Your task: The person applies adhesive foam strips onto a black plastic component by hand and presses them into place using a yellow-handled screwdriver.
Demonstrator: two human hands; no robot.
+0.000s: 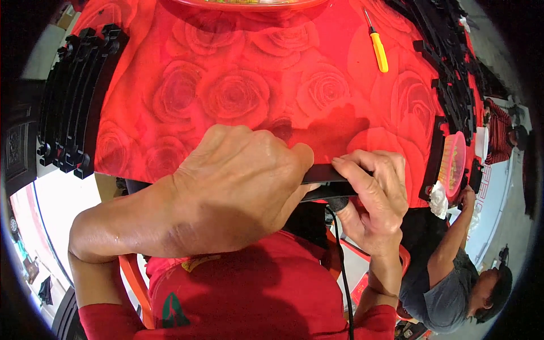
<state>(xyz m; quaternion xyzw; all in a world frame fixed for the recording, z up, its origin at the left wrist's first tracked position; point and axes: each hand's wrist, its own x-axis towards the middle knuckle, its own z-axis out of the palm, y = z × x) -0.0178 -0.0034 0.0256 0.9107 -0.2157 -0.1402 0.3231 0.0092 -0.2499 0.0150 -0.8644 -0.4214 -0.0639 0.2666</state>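
Observation:
My left hand [243,181] is closed, its back turned up, on a black plastic strip [322,173] just over the table's near edge. My right hand [377,195] grips the other end of the strip, one finger on top and another digit, wearing a black band [338,204] near its tip, underneath. Between the hands, two dark edges of the piece show with a paler gap. Most of the piece is hidden by my fingers, so its full shape cannot be made out.
Red rose-patterned cloth [235,96] covers the table. Long black plastic pieces [76,102] are stacked left; more black pieces [453,85] lie right. A yellow-handled screwdriver [378,52], a red-rimmed bowl [255,7] and a pink basket [457,164] are there. A co-worker [453,289] sits right.

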